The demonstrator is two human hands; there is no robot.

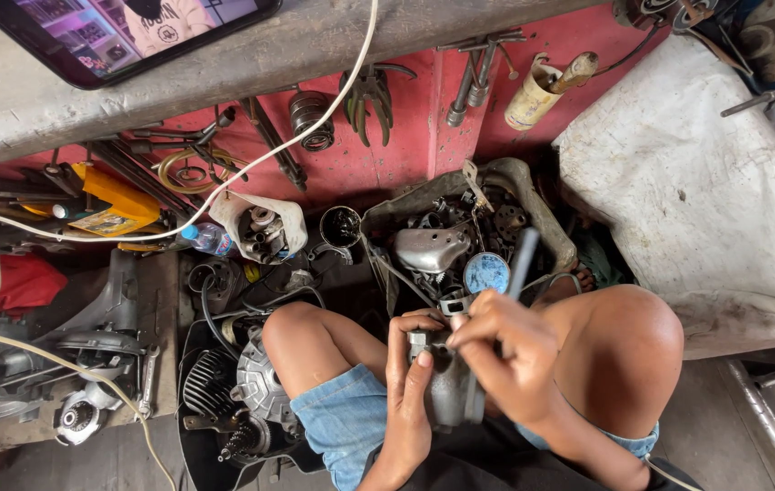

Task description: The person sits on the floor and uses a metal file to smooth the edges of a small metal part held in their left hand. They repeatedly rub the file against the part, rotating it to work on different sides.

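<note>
Hands [460, 364], cluttered red workshop floor [351, 173]

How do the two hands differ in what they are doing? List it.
The left hand wraps around the grey metal part from the side, thumb pointing up; the right hand lies over the part's top, pinching a dark rod-like tool. The left hand holds no tool; the right hand's tool sticks out past the knees. Both are bare and touch the same part.
</note>
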